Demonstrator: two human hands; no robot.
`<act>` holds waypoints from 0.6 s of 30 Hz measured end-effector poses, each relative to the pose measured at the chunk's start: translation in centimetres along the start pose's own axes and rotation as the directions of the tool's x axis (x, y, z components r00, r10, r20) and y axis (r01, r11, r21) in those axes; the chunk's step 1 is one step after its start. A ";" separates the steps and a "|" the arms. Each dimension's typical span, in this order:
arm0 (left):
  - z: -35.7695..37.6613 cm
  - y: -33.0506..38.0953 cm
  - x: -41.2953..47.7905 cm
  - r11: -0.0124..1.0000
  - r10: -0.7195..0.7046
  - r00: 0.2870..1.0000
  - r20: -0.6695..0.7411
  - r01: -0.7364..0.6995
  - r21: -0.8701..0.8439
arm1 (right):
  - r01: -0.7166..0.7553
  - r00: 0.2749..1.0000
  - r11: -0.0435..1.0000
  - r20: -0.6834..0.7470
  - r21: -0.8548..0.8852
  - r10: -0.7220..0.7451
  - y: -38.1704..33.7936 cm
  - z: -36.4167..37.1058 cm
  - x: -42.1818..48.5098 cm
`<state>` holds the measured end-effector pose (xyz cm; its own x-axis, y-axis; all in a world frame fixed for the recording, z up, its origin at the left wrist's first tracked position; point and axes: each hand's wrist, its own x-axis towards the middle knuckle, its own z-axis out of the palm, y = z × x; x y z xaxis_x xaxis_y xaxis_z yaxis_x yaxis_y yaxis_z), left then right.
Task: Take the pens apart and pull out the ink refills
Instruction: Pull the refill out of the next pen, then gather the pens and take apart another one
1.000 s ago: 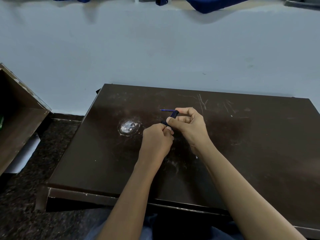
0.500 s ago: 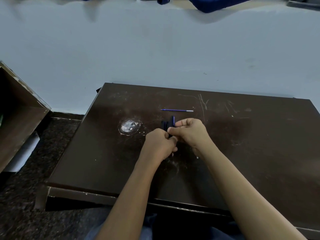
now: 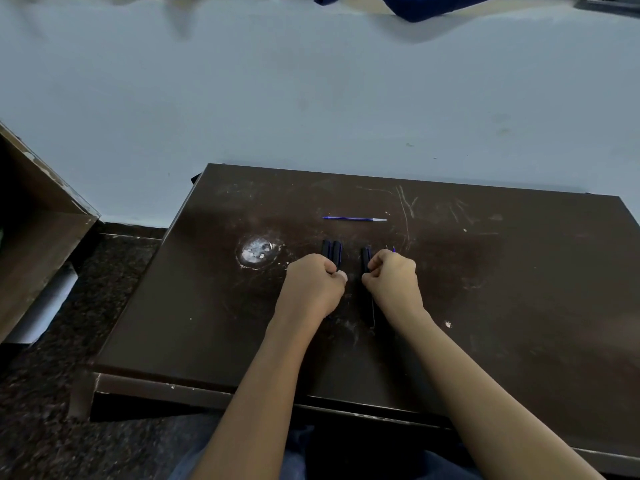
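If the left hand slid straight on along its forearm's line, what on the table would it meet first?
Probably the blue refill lying crosswise beyond the dark pen pieces the left hand grips; depth is uncertain.

Scratched, dull-glossy dark wooden table; glossy black plastic pens.

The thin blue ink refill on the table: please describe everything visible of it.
The thin blue ink refill is a straight, slender tube, seemingly plastic, blue along most of its length with a pale right end. It lies flat, running left to right, on the scratched dark brown table, touched by nothing else.
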<state>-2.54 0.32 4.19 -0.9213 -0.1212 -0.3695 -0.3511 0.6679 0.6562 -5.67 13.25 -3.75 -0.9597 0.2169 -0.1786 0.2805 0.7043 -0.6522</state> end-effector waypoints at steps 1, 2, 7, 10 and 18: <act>0.0 0.0 0.0 1.000 0.000 1.000 0.002 0.000 -0.003 | 0.008 1.000 1.000 -0.002 -0.015 -0.008 0.0 0.0 0.0; -0.1 0.0 -0.1 1.000 0.002 1.000 0.003 -0.002 -0.004 | 0.012 1.000 1.000 -0.001 -0.028 -0.012 -0.1 0.0 0.0; -0.2 0.1 -0.2 1.000 -0.001 1.000 0.008 0.001 -0.010 | 0.006 0.999 0.987 0.050 -0.159 0.002 -0.8 -0.3 -0.3; -0.3 0.1 -0.2 1.000 -0.004 1.000 0.011 0.004 0.003 | -0.019 0.991 0.960 0.124 -0.281 0.056 -1.5 -0.8 -0.5; -0.3 0.2 -0.3 1.000 -0.011 1.000 0.015 0.010 0.016 | -0.036 0.981 0.957 0.174 -0.289 0.089 -1.7 -0.6 -0.6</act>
<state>-2.43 0.32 4.60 -0.9148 -0.1171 -0.3865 -0.3579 0.6782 0.6418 -5.55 12.30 -2.11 -0.9189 0.1583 -0.3613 0.3073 0.8615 -0.4042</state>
